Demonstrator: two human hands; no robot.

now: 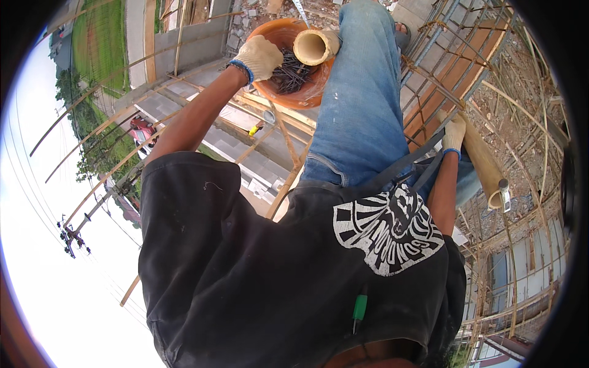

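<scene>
My left hand (261, 56), in a pale knit glove, reaches into the orange bucket (264, 30) from its left side. Its fingers are curled down over a heap of dark nails (291, 73); whatever they hold is hidden. The cut end of a bamboo pole (314, 48) shows at the bucket's right side, against my jeans. Low on the right, my gloved right hand (454, 132) is beside another bamboo pole (481, 156). Its fingers are mostly turned away, so I cannot make out their grip. A small silvery metal piece (504, 195) shows at this pole's end.
Tied steel rebar (432, 67) runs along a brown board (475, 64) on the upper right. Thin bamboo sticks (89, 92) project on the left above lower ground, where a red vehicle (142, 130) stands. Power lines (70, 236) cross the sky. Rubble (242, 27) lies beyond the bucket.
</scene>
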